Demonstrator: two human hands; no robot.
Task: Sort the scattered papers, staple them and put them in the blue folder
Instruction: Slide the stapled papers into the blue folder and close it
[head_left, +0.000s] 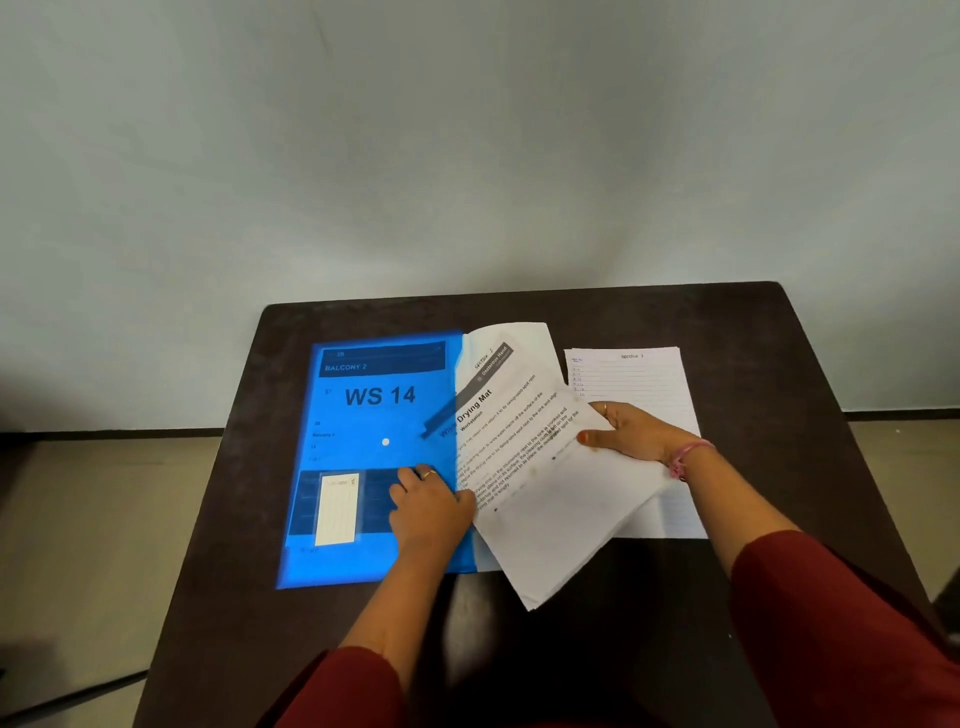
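Blue folder (363, 457) lies beside lined sheet (644, 384) on table (753, 332).

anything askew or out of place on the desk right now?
Yes: the printed white paper stack held by the right hand sits skewed, its corner slipped under the translucent blue plastic folder that the left hand presses. The lined white sheet lies straight.

blue folder (363, 509), white printed papers (545, 499), dark brown table (753, 332)

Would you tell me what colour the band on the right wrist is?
Pink; the wrist band shows best in the head view.
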